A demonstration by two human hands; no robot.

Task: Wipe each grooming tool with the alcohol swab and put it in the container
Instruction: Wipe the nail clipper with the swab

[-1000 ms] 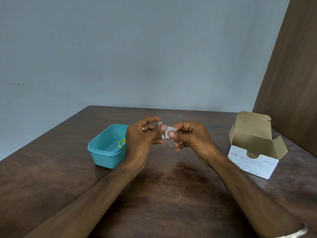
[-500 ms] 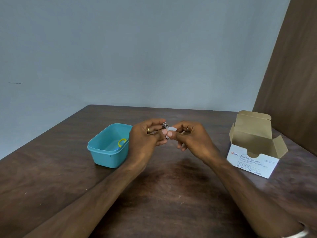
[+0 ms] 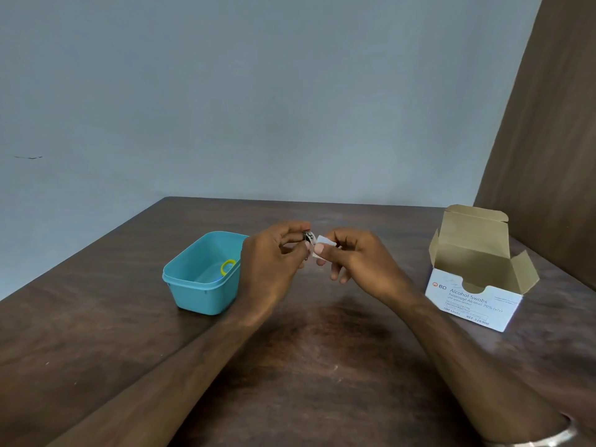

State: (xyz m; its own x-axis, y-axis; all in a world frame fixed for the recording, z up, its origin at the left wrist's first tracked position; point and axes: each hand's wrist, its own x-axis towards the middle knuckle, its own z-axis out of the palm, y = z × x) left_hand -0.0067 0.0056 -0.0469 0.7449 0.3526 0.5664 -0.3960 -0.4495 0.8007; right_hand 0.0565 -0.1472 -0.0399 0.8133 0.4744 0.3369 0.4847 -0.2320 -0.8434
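Above the middle of the table (image 3: 306,366), the left hand (image 3: 274,262) pinches a small metal grooming tool (image 3: 308,236) in closed fingers; the right hand (image 3: 354,259) presses a white alcohol swab (image 3: 322,241) against it. The teal container (image 3: 200,291) sits left, the swab box (image 3: 474,304) right

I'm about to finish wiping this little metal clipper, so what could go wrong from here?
The nail clipper is pinched only at the left hand's fingertips above bare table; it may slip. The alcohol swab in the right hand is small and might miss hidden surfaces. The teal container sits by the left wrist and could get nudged.
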